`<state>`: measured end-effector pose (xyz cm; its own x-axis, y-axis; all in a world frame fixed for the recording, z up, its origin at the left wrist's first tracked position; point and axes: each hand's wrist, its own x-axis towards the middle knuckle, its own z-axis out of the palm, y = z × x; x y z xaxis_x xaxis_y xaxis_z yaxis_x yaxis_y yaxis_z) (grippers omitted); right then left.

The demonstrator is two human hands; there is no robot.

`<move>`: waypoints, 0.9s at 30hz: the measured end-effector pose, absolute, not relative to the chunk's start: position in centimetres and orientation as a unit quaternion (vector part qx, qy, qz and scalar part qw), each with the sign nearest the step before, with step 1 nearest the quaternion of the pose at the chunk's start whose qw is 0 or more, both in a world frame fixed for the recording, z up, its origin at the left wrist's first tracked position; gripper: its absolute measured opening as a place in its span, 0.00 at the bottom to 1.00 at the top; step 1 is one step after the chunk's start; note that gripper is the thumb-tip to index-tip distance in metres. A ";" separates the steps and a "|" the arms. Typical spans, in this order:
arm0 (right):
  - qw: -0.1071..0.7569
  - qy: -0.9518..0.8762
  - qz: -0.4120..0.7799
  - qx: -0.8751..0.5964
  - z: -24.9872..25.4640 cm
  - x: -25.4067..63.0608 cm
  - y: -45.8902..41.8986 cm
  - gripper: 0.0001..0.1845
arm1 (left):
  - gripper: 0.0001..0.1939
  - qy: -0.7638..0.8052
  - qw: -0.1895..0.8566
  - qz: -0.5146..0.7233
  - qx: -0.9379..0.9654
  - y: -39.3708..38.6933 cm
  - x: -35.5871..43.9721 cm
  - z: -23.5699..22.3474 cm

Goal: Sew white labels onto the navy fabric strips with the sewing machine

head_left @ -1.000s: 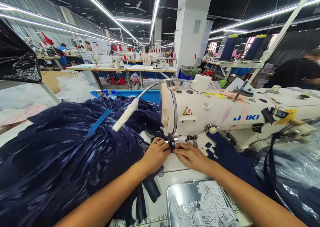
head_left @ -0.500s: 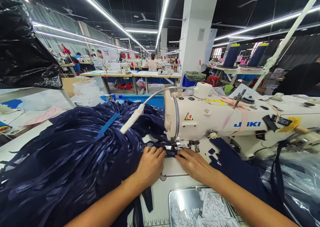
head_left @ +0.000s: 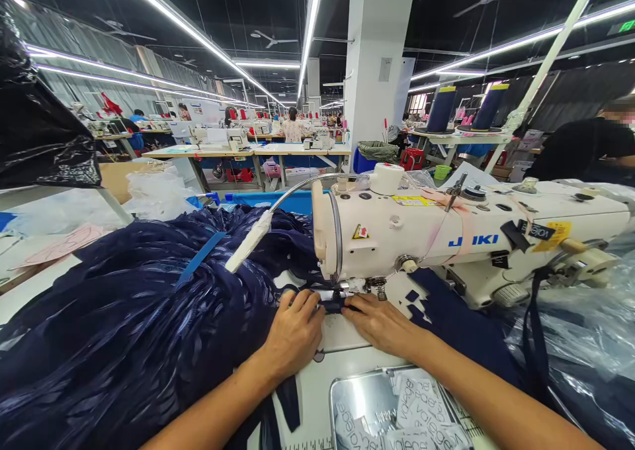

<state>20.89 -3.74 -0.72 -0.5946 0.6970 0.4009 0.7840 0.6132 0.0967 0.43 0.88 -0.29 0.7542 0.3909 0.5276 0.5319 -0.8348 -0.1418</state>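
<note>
A white sewing machine (head_left: 387,228) stands before me, its needle area low at the left end of the head. Under it runs a narrow navy fabric strip (head_left: 333,306). My left hand (head_left: 296,331) is closed on the strip just left of the needle, its fingertips partly hidden. From the other side my right hand (head_left: 380,324) pinches the strip close to the presser foot. A big heap of navy fabric pieces (head_left: 149,317) lies left of my left arm, with a blue strap (head_left: 201,258) across it.
A metal tray (head_left: 347,384) of printed labels (head_left: 421,407) sits at the table's front. A flexible lamp (head_left: 251,238) hangs over the heap. Right of the machine are navy fabric (head_left: 466,331) and clear plastic (head_left: 595,344). Thread cones (head_left: 441,110) stand behind; a person (head_left: 585,145) sits at far right.
The camera view has turned slightly right, so the scene sits further left. Both hands keep their place at the needle, the right one slightly closer to the left.
</note>
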 end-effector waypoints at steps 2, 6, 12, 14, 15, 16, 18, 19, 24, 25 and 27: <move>0.167 -0.880 -0.137 -0.423 -0.7 20.9 -3.7 0.13 | 0.12 -0.207 0.118 -0.245 -0.940 1.2 0.7 -0.3; 0.167 -0.874 -0.147 -0.431 -0.9 20.9 -3.5 0.13 | 0.16 -0.196 0.058 -0.195 -0.959 1.7 1.2 -0.4; 0.161 -0.872 -0.148 -0.437 -0.9 20.9 -3.5 0.13 | 0.19 -0.197 0.027 -0.182 -0.963 1.9 1.3 -0.7; 0.165 -0.872 -0.147 -0.437 -0.9 20.9 -3.5 0.14 | 0.20 -0.198 0.019 -0.183 -0.963 1.8 1.3 -0.7; 0.167 -0.872 -0.146 -0.436 -1.0 20.9 -3.5 0.14 | 0.20 -0.198 0.016 -0.182 -0.963 1.8 1.3 -0.7; 0.170 -0.872 -0.144 -0.436 -1.0 20.9 -3.5 0.14 | 0.20 -0.199 0.014 -0.181 -0.963 1.8 1.3 -0.7; 0.175 -0.872 -0.141 -0.435 -1.1 20.9 -3.5 0.14 | 0.20 -0.202 0.015 -0.178 -0.963 1.7 1.4 -0.6; 0.178 -0.871 -0.141 -0.435 -1.1 20.9 -3.5 0.14 | 0.20 -0.205 0.017 -0.176 -0.963 1.6 1.4 -0.6; 0.183 -0.872 -0.146 -0.430 -0.9 20.7 -3.6 0.13 | 0.21 -0.225 0.034 -0.156 -0.961 1.2 1.4 -0.9; 0.183 -0.872 -0.148 -0.429 -0.9 20.6 -3.6 0.13 | 0.21 -0.227 0.035 -0.152 -0.961 1.2 1.4 -0.9; 0.185 -0.870 -0.150 -0.432 -1.0 20.6 -3.5 0.13 | 0.21 -0.229 0.035 -0.147 -0.962 1.2 1.4 -0.9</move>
<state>20.56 -3.54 -1.01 -0.5581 0.6965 0.4511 0.8073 0.5814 0.1010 1.37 1.20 -0.94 0.8514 0.4312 0.2988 0.4515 -0.8923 0.0011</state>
